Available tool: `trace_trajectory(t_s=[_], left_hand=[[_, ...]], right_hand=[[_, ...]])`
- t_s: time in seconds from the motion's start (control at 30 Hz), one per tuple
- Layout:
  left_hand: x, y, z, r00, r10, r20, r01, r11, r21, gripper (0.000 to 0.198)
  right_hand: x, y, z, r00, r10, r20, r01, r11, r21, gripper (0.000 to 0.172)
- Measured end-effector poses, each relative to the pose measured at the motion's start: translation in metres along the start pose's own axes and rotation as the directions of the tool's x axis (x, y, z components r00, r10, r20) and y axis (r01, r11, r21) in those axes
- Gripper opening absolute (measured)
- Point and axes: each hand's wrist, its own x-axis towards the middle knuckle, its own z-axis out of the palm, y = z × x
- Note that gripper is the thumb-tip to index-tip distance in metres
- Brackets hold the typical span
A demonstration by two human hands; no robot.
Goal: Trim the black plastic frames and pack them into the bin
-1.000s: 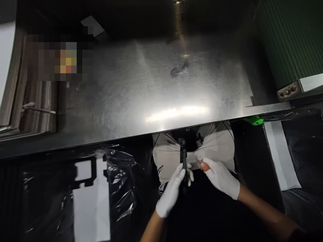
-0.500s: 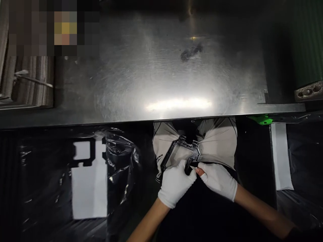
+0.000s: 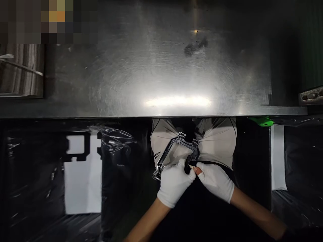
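Observation:
A black frame (image 3: 166, 153) of angular, open outline, with small tabs and holes along its bars, is held over my lap. My left hand (image 3: 174, 183), in a white glove, is closed around its near end, which the fingers partly hide. Close against it on the right is my right hand (image 3: 215, 179), also gloved, with a bare thumb tip showing. Its fingers are pinched together by the frame's short lower bar. A tiny pale tip (image 3: 191, 166) shows at the thumb; what it belongs to is hidden.
A metal table (image 3: 141, 67) spans ahead, its front edge just beyond my knees. Strapped brown cardboard (image 3: 22, 72) stands at its left. On the left, a black-lined container holds a white sheet (image 3: 83, 188) and a dark frame (image 3: 87, 144). A green object (image 3: 263, 121) lies at right, above a white strip (image 3: 277, 158).
The black frame has tilted slightly and shifted left in my left hand. My right hand stays pinched beside it, moved slightly left. The view has shifted a little.

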Motion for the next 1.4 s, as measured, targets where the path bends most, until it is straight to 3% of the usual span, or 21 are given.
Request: trace_trajectory(t_s=[0.2,0.4,0.5,0.57,0.63,0.67,0.7,0.73,0.8,0.83,0.87,0.93,1.0,1.07,1.13,1.23,1.33,1.4], left_hand=[[-0.001,0.004,0.004,0.995,-0.044,-0.090,0.045,0.999,0.019,0.040],[0.000,0.010,0.000,0.982,-0.149,0.116,0.148,0.989,0.012,0.048],[0.001,0.013,-0.002,0.971,-0.183,0.153,0.187,0.982,-0.009,0.047],[0.004,0.011,-0.006,0.968,-0.214,0.133,0.226,0.971,-0.079,0.041],[0.006,0.005,-0.012,0.958,-0.248,0.141,0.280,0.911,-0.303,0.040],[0.007,0.000,-0.015,0.948,-0.254,0.192,0.317,0.816,-0.483,0.044],[0.008,-0.006,-0.019,0.932,-0.234,0.276,0.361,0.649,-0.670,0.051],[0.009,-0.011,-0.022,0.918,-0.174,0.356,0.396,0.417,-0.818,0.057],[0.009,-0.021,-0.026,0.911,0.004,0.413,0.413,-0.064,-0.909,0.063],[0.009,-0.025,-0.028,0.917,0.078,0.391,0.399,-0.234,-0.887,0.063],[0.009,-0.028,-0.029,0.928,0.130,0.350,0.374,-0.346,-0.861,0.064],[0.008,-0.031,-0.030,0.942,0.179,0.284,0.335,-0.457,-0.824,0.068],[0.008,-0.032,-0.030,0.942,0.197,0.272,0.335,-0.495,-0.801,0.070],[0.008,-0.033,-0.031,0.947,0.197,0.255,0.321,-0.506,-0.801,0.069],[0.006,-0.034,-0.032,0.948,0.207,0.241,0.314,-0.496,-0.810,0.065],[0.001,-0.032,-0.037,0.953,0.200,0.228,0.297,-0.463,-0.835,0.061],[-0.004,-0.027,-0.045,0.966,0.166,0.200,0.251,-0.397,-0.883,0.059],[-0.006,-0.023,-0.050,0.968,0.154,0.199,0.242,-0.354,-0.903,0.058]], right_hand=[[-0.001,-0.005,0.003,0.994,0.107,0.016,-0.107,0.993,0.046,0.042],[0.001,0.002,0.012,0.993,0.113,-0.026,-0.110,0.989,0.099,0.045],[0.000,0.008,0.013,0.995,0.067,-0.075,-0.054,0.983,0.173,0.048],[-0.001,0.011,0.011,0.991,0.029,-0.127,0.003,0.970,0.244,0.051],[-0.002,0.014,0.006,0.973,0.029,-0.227,0.055,0.934,0.354,0.055],[-0.002,0.016,0.003,0.958,0.043,-0.285,0.083,0.907,0.414,0.056],[-0.002,0.019,0.001,0.942,0.060,-0.329,0.111,0.872,0.477,0.057],[-0.001,0.022,-0.002,0.937,0.074,-0.343,0.133,0.829,0.543,0.056],[0.000,0.029,-0.006,0.958,0.062,-0.282,0.134,0.767,0.627,0.055],[0.001,0.031,-0.008,0.968,0.044,-0.246,0.122,0.777,0.618,0.056],[0.003,0.034,-0.010,0.972,0.028,-0.234,0.113,0.816,0.566,0.056],[0.006,0.034,-0.013,0.957,-0.019,-0.290,0.126,0.926,0.355,0.055],[0.009,0.028,-0.017,0.933,-0.082,-0.349,0.136,0.982,0.134,0.050],[0.011,0.016,-0.018,0.945,-0.129,-0.301,0.116,0.991,-0.061,0.046],[0.012,0.002,-0.017,0.956,-0.177,-0.233,0.108,0.954,-0.281,0.043],[0.013,-0.015,-0.008,0.932,-0.310,-0.188,0.152,0.803,-0.576,0.041],[0.016,-0.022,0.002,0.913,-0.365,-0.181,0.130,0.682,-0.720,0.038],[0.017,-0.022,0.005,0.917,-0.352,-0.187,0.100,0.656,-0.748,0.038]])
